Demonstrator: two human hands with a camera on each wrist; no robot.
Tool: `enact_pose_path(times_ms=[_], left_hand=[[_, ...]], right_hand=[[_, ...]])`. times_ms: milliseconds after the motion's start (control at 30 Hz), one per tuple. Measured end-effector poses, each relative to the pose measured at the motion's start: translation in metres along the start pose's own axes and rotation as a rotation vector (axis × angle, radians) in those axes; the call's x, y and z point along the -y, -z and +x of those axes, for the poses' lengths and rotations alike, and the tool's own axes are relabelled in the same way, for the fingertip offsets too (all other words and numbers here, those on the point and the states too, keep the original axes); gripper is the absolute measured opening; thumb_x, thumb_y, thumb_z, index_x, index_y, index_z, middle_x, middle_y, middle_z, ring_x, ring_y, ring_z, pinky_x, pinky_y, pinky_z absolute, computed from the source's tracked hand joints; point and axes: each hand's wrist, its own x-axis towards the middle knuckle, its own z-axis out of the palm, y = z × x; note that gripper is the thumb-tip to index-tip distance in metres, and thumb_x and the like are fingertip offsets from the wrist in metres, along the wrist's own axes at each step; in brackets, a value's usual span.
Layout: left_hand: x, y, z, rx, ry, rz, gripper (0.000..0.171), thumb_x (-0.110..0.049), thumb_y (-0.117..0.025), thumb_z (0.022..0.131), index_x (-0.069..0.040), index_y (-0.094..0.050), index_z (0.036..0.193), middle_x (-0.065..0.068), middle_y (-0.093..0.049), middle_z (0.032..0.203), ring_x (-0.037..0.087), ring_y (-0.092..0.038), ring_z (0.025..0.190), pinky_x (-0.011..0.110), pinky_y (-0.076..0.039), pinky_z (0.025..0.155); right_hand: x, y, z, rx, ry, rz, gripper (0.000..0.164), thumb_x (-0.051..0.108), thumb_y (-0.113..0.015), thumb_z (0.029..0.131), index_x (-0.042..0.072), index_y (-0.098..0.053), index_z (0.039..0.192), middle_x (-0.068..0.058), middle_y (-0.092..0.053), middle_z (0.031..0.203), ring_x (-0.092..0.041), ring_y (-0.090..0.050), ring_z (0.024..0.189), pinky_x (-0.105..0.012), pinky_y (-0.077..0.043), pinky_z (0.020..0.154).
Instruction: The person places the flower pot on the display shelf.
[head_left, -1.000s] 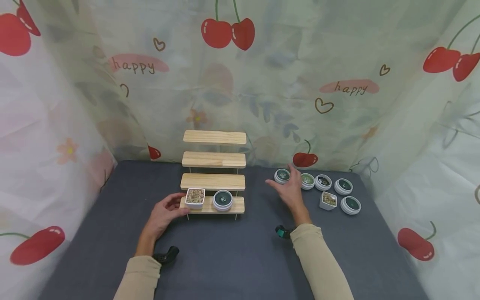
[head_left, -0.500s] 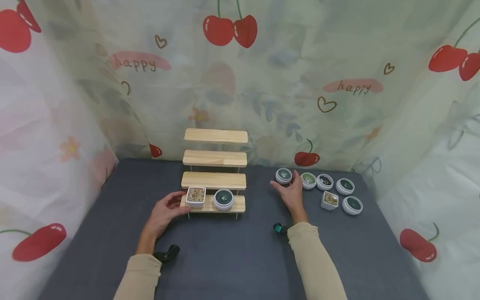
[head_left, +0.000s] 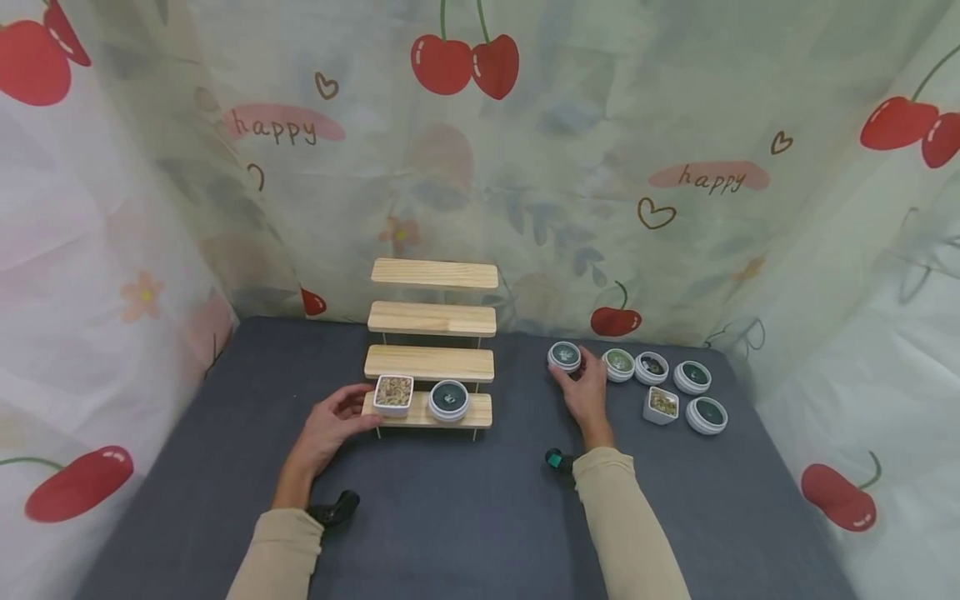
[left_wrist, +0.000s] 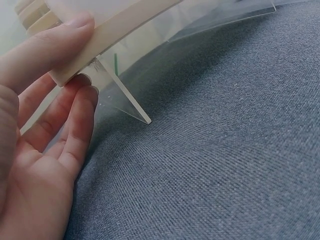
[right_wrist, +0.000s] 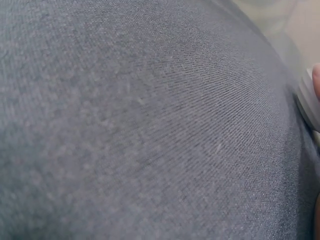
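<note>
My left hand (head_left: 330, 425) pinches the left end of the lowest board of a wooden tiered display stand (head_left: 429, 363). In the left wrist view its thumb lies on top of the board (left_wrist: 125, 25), with fingertips underneath. On that board sit a square white dish (head_left: 393, 395) of dried bits and a round white jar (head_left: 449, 401) with a dark green top. To the right, my right hand (head_left: 587, 392) grips another round white jar (head_left: 563, 357) between thumb and fingers. Only a sliver of this jar (right_wrist: 310, 100) and a fingertip enter the right wrist view.
Right of that hand stand several round jars, among them one with a light green top (head_left: 619, 364) and one with a dark top (head_left: 706, 415). A second square dish (head_left: 661, 405) stands among them. Behind the dark grey table (head_left: 480, 517) hangs a cherry-printed curtain (head_left: 540, 200).
My right hand, earlier spread beside the round jar, has closed its thumb and fingers on it and shifted it slightly. My left hand keeps its place on the stand.
</note>
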Motion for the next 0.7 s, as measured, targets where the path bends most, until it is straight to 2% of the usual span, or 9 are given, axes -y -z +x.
enact_pose_path(times_ms=[167, 333, 533, 700], left_hand=[[-0.001, 0.000, -0.001, 0.005, -0.013, 0.004, 0.075, -0.021, -0.088, 0.081, -0.006, -0.052, 0.145, 0.015, -0.059, 0.133, 0.007, -0.062, 0.106, 0.018, -0.054, 0.085], [-0.002, 0.001, -0.001, 0.015, -0.025, -0.008, 0.074, -0.020, -0.088, 0.082, -0.006, -0.052, 0.145, 0.014, -0.060, 0.132, 0.007, -0.062, 0.106, 0.018, -0.054, 0.085], [0.000, 0.000, 0.000, 0.016, -0.015, -0.013, 0.073, -0.020, -0.089, 0.080, -0.008, -0.054, 0.143, 0.014, -0.060, 0.131, 0.007, -0.063, 0.105, 0.018, -0.054, 0.085], [0.000, 0.002, 0.001, 0.016, -0.019, -0.018, 0.072, -0.019, -0.088, 0.081, -0.008, -0.054, 0.143, 0.015, -0.060, 0.132, 0.008, -0.063, 0.105, 0.019, -0.055, 0.085]], right_hand=[[0.002, 0.000, 0.000, -0.002, 0.006, 0.010, 0.066, 0.020, -0.079, 0.091, -0.005, -0.049, 0.144, -0.029, -0.047, 0.133, -0.041, -0.054, 0.124, -0.051, -0.045, 0.110], [0.003, -0.001, 0.000, -0.005, 0.004, 0.088, 0.066, 0.016, -0.079, 0.091, -0.007, -0.048, 0.144, -0.028, -0.053, 0.141, -0.040, -0.054, 0.132, -0.050, -0.043, 0.113], [0.002, 0.000, 0.001, -0.018, -0.016, 0.196, 0.067, 0.011, -0.079, 0.090, -0.006, -0.046, 0.145, -0.026, -0.051, 0.143, -0.038, -0.052, 0.136, -0.049, -0.042, 0.115], [0.016, 0.003, 0.000, -0.004, -0.014, 0.269, 0.067, 0.013, -0.080, 0.090, -0.004, -0.046, 0.145, -0.024, -0.051, 0.143, -0.034, -0.053, 0.136, -0.044, -0.046, 0.111]])
